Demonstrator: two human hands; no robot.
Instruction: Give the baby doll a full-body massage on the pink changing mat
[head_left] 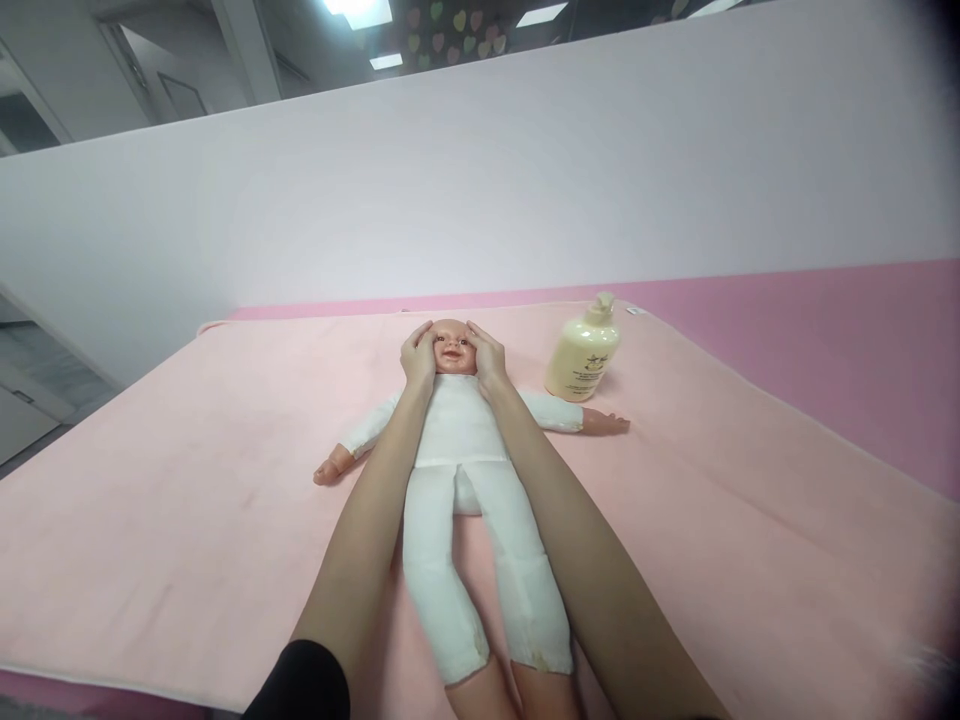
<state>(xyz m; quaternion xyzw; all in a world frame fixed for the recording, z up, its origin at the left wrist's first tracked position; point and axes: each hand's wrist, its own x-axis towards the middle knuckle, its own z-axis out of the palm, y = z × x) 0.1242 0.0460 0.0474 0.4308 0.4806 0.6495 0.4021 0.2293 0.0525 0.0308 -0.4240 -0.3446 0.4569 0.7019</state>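
Observation:
A baby doll (461,425) with a white cloth body lies on its back, its head away from me and its arms spread out to the sides. My left hand (418,355) cups the left side of the doll's head, fingers curved along the temple. On the opposite side my right hand (489,357) holds the head the same way, its fingertips by the brow. Between both hands the doll's face shows. My forearms run along either side of its torso and cross over its upper arms.
Just beyond the doll's right-hand arm stands a pale yellow pump bottle (583,355). Under everything is a pink towel (187,480) on a darker pink surface (847,360). A white partition wall (480,190) rises behind, with a dark glass pane above it.

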